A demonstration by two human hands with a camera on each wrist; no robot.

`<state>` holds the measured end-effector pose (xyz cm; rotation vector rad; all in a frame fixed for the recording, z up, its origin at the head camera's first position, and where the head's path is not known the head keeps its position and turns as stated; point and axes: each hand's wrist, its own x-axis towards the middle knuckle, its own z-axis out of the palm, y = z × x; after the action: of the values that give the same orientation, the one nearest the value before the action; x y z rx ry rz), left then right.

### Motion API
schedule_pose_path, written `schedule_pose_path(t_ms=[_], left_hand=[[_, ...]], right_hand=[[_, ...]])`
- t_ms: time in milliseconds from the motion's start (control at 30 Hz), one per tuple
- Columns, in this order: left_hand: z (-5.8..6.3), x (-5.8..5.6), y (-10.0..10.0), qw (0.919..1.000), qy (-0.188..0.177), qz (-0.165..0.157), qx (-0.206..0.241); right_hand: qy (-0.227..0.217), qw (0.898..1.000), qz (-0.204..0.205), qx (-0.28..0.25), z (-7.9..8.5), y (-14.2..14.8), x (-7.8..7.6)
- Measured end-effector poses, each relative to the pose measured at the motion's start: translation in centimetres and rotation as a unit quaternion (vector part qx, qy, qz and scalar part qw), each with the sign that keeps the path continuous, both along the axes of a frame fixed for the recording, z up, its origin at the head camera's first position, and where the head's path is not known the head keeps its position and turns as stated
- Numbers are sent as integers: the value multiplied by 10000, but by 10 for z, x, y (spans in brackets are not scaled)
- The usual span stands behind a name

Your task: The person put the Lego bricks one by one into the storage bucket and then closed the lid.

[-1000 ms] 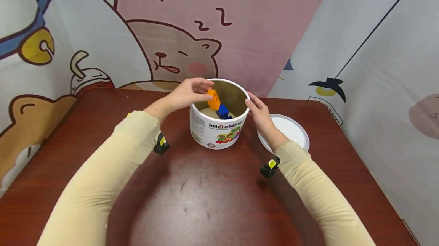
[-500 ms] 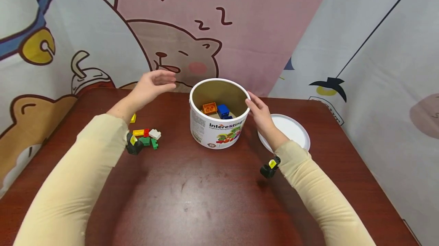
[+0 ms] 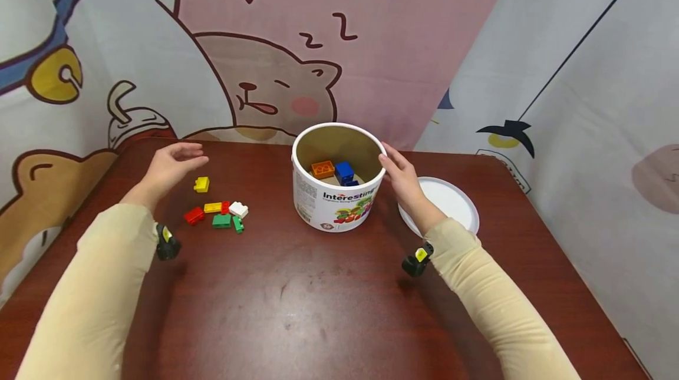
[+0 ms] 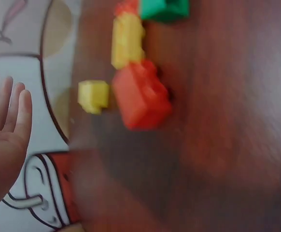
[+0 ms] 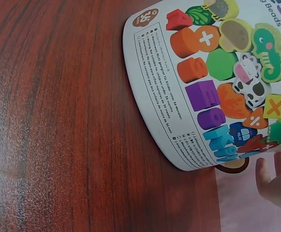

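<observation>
Bucket (image 3: 335,204) white, printed, round, open-topped

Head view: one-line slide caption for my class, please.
Right hand grips a white tub holding orange and blue bricks; empty left hand hovers near loose bricks.

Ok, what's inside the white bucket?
In the white bucket I see an orange block and, beside it, something blue, whether one block or two I can't tell. The bucket's near side hides the front of its floor.
</observation>
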<state>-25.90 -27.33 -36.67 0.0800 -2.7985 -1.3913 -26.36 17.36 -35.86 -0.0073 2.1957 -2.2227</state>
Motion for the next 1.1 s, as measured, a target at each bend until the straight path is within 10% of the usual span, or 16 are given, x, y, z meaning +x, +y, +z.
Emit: schedule_pose_path(t_ms=[467, 1100], left_hand=[[-47, 3, -16, 9946, -880, -249, -491], [-42, -2, -10, 9927, -486, -517, -976]], right_hand=[[109, 9999, 6, -53, -2, 0, 0], [102, 9999, 40, 91, -1, 0, 0]])
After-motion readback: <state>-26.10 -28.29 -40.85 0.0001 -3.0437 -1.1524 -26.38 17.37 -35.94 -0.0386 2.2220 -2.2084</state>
